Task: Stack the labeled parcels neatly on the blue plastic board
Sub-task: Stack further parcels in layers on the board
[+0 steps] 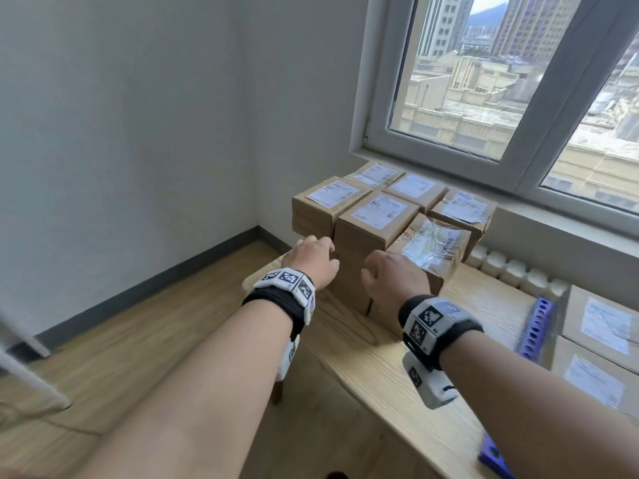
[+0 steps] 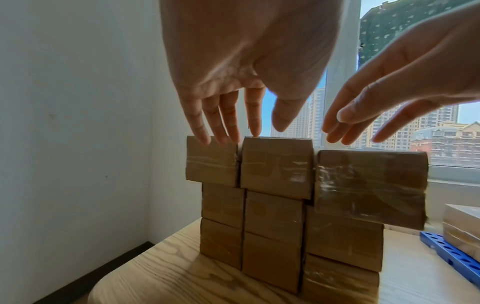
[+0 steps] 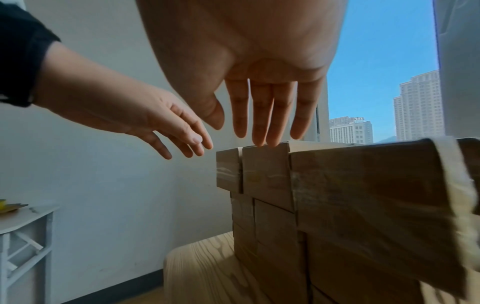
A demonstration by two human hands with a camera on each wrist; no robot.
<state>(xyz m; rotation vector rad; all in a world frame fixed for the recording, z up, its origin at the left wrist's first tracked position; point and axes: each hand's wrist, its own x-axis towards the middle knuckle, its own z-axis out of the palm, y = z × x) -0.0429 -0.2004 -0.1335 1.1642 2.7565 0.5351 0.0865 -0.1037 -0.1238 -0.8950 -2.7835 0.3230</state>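
Reaching toward the parcel stack [image 1: 387, 229] on the table [image 1: 397, 368], I have both hands poised at its top tier. The left hand [image 2: 233, 67] has straight, spread fingers; its fingertips [image 2: 253, 131] appear to touch the top edge of the middle top parcel [image 2: 276, 166], gripping nothing. The right hand [image 3: 246, 61] is likewise extended and relaxed, fingers [image 3: 262, 131] just at that parcel's top edge, holding nothing.

Location of task items: the stack stands three tiers high near the table's far corner by the window [image 1: 501, 81]. The board [image 1: 537, 326] lies to the right, well apart from the stack, with at least two labeled parcels [image 1: 605, 323] already on it.

Hazards, as I judge them:
1. The top tier overhangs the tier below on the left and right. A careless push could tip an overhanging parcel off.
2. The taped parcel [image 2: 371, 185] at the right sits lower and slightly askew. Lifting its neighbour could drag it along by the glossy tape.
3. A one-sided grip on the middle parcel could skew the columns beneath.
4. The stack stands close to the table's rounded end; a parcel knocked leftward could drop to the floor [image 1: 138, 323].

Containers: none in view. The board serves as the receiving surface; how many layers it holds I cannot tell.
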